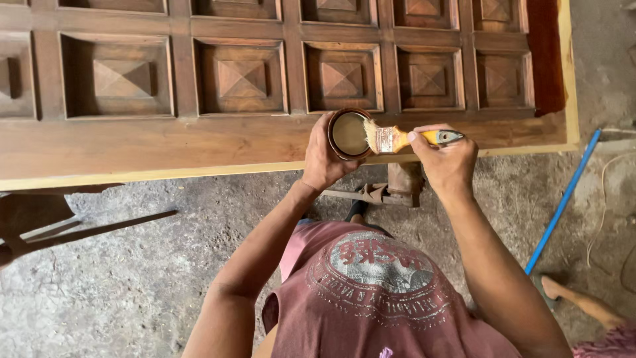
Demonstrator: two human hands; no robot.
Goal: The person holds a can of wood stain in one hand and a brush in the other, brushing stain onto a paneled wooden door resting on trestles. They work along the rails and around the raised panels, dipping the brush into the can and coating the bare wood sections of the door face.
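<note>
My left hand [322, 158] grips a small round tin [349, 134] of pale brownish liquid, held tilted over the near edge of a large carved wooden door panel [165, 142]. In my right hand [449, 161] is a paintbrush [397, 138] with a yellow handle and metal ferrule. Its bristles rest against the tin's rim. The panel lies flat, dark brown, with rows of recessed squares holding raised pyramid shapes. Both hands are over the panel's plain bottom rail.
A blue pole [563, 202] slants across the concrete floor at the right. A wooden trestle support [46, 225] shows under the panel at the left, and a metal clamp-like bracket [377, 192] below my hands. Another person's foot [553, 288] is at the lower right.
</note>
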